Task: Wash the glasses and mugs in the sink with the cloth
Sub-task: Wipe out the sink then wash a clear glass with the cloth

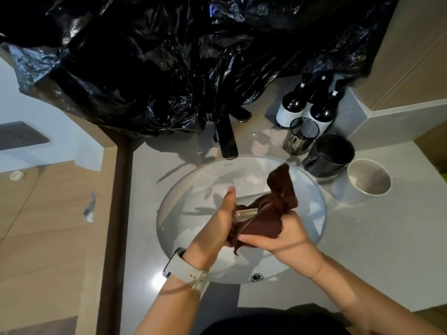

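1. The left hand (223, 218) reaches over the sink (312, 189) with its thumb raised and its palm against a glass (244, 213) that is mostly swaddled in cloth; its fingers are hidden behind the bundle, so whether they wrap the glass cannot be told for sure, though it seems to steady it from that side.
2. The right hand (285, 235) grasps the dark red cloth (268, 213), fingers curled round the wrapped part, with a loose end of fabric standing up toward the tap (227, 139). Judged from this, the glass is being rubbed with the cloth, held over the basin so drips fall into it.
3. Right of the sink, on the grey desk (375, 250), stand the other pieces of the task: a smoked glass tumbler (300, 136) nearest the tap, a dark mug (329, 154) just beside it, and a white mug (365, 181) at the basin's right rim. Whether these are already washed cannot be told.
4. Behind the tumbler, farther from the sink, stand dark pump bottles (307, 110) with white labels.
5. Above the tap, black plastic sheeting (157, 68) covers the wall area.
6. Left of the sink run wood-toned panels; a watch (176, 262) sits on the left wrist.
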The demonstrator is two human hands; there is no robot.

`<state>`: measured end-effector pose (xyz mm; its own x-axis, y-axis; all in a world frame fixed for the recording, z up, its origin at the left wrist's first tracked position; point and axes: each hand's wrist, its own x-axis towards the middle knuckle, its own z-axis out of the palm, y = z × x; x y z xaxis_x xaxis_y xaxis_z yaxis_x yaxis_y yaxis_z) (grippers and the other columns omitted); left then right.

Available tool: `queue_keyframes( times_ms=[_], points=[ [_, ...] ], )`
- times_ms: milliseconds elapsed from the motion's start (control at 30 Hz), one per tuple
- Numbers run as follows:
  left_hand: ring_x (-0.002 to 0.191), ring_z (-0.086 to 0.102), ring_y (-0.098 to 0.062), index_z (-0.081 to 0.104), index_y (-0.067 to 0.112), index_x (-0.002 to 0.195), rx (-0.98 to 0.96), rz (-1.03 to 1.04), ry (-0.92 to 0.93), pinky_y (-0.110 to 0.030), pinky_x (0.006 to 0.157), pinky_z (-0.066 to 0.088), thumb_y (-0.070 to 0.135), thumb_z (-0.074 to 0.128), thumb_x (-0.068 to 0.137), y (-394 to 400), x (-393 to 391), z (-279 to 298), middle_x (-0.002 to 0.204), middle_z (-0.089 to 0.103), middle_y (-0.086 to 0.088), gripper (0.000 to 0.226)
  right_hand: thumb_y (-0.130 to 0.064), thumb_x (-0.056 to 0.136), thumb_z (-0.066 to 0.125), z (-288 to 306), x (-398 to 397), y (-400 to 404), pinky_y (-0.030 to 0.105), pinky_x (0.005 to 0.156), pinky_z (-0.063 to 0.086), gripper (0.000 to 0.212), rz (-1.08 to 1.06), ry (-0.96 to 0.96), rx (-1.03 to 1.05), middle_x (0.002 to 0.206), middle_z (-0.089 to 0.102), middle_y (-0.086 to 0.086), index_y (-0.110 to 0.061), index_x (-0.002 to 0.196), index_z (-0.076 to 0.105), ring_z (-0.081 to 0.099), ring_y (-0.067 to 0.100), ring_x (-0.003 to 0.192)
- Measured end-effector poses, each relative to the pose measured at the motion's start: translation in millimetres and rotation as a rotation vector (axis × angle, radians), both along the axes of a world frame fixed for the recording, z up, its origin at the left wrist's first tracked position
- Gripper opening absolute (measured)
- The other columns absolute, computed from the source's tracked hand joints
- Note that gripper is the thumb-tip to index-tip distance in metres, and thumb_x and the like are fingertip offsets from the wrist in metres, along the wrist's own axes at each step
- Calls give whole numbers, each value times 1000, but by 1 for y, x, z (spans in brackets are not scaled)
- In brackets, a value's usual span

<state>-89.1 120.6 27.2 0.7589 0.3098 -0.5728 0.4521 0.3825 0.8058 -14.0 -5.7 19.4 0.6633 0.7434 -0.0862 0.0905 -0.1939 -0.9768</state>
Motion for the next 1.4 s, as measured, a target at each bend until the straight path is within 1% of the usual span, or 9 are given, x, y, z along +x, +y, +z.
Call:
queue_keyframes(
  times_ms=[367,533,667,767,867,967,1100,1233,1400],
  points=[
    [72,61,-19,43,22,91,981,74,-70,-36,67,46,67,19,87,-30,-9,-6,75,61,3,51,-16,72,78,14,20,-6,33,66,49,15,3,743,-7,86,71,20,-11,85,74,68,24,78],
    [70,67,-10,63,24,94,509,107,-99,-29,63,52,72,14,96,-30,-17,-2,75,70,1,68,-7,71,80,19,11,-12,22,69,54,13,39,355,29,75,75,0,-10,83,75,71,12,77],
    [39,41,-5,67,23,63,75,90,4,-17,44,31,63,10,99,-27,-15,13,44,47,6,79,-63,71,70,13,3,-20,37,69,58,56,132,-399,-149,83,75,-3,-13,96,76,72,13,77],
    [53,57,-3,73,18,84,141,140,-5,-17,54,43,57,13,101,-33,-15,10,55,64,7,74,-44,69,81,21,2,-18,31,73,57,40,87,-246,-40,86,76,-3,-14,94,75,72,11,82],
    [76,67,-9,66,20,94,473,169,-166,-25,72,52,66,23,97,-41,-19,2,79,72,5,63,0,71,78,31,1,-15,19,64,55,18,-2,366,96,75,76,1,-17,74,77,72,10,73],
    [77,62,-6,49,29,98,830,119,-206,-27,71,49,62,26,90,-45,-21,-1,80,63,8,41,-10,69,71,25,3,-21,26,71,57,14,-48,707,99,86,75,11,-13,82,77,72,19,82],
    [78,67,-12,54,26,100,537,77,-206,-33,74,54,73,22,92,-43,-22,5,80,68,1,57,-7,66,83,27,-1,-28,25,68,56,14,-48,473,113,80,75,11,-9,78,77,72,20,77],
    [40,41,-8,55,13,75,52,55,46,-17,42,31,70,15,95,-31,-8,16,48,47,4,72,-47,67,82,18,-6,-31,34,78,58,49,8,-170,-31,88,76,2,-6,94,75,73,14,86],
    [64,66,-17,56,8,88,368,189,-178,-32,60,54,58,26,101,-40,-12,12,68,68,-5,60,-3,72,79,37,-4,-19,24,72,56,13,-32,264,127,83,76,6,-12,81,76,73,16,81]
  ],
)
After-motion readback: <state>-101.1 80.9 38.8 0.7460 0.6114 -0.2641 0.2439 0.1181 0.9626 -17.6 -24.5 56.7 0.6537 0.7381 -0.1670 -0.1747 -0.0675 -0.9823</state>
